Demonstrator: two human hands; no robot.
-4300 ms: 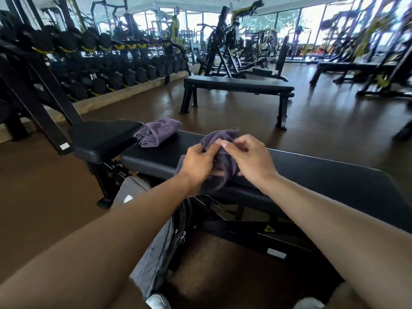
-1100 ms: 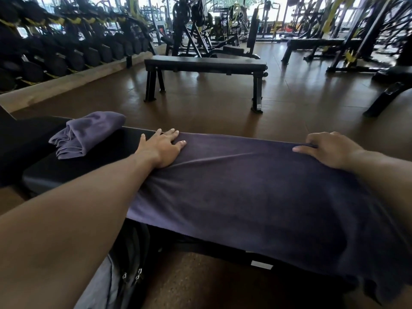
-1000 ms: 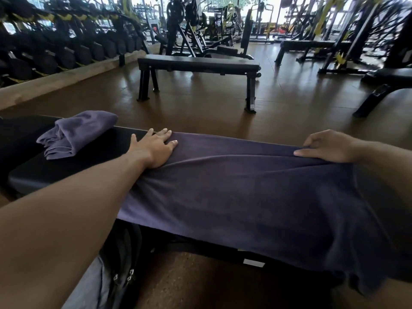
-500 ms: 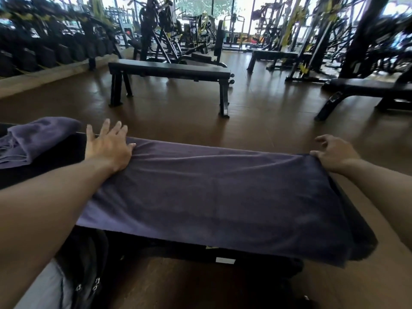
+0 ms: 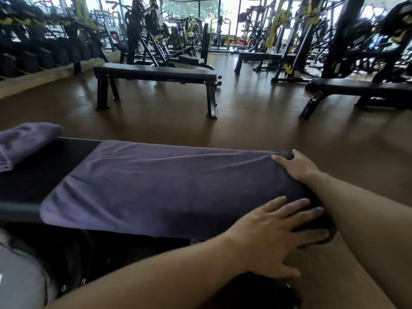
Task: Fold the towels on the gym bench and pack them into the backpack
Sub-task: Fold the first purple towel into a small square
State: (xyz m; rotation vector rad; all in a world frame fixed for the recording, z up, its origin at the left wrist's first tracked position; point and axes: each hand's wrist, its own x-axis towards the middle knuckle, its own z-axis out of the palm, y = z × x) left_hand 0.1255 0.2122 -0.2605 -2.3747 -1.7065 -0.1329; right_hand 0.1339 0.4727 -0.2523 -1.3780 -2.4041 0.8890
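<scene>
Purple towel (image 5: 169, 188) spread flat along the tabletop (image 5: 44, 166) across centre frame, near edge draped over the front side, faint ripples toward the right end. Judged soft, light and limp: likely to sag and crease wherever unsupported, not fragile, unlikely to slip on the padded surface. Best taken at the two right-end corners, pinched and carried over toward the left end so the fold lands square. Right hand (image 5: 298, 166) at centre right, resting on the far right corner, fingers laid over the edge; whether pinching cloth cannot be told. Left hand (image 5: 276, 237) at lower right, fingers straight and spread, palm down over the near right end, gripping nothing visible. Second towel (image 5: 24, 141) at left edge, already folded into a bundle, lying on the same tabletop, well apart from the spread one. Backpack (image 5: 20, 275), grey with dark trim, at lower left beneath the tabletop edge, only partly in frame. Second bench (image 5: 156, 73) and racks of equipment in upper frame. No brand, label or legible writing found anywhere.
</scene>
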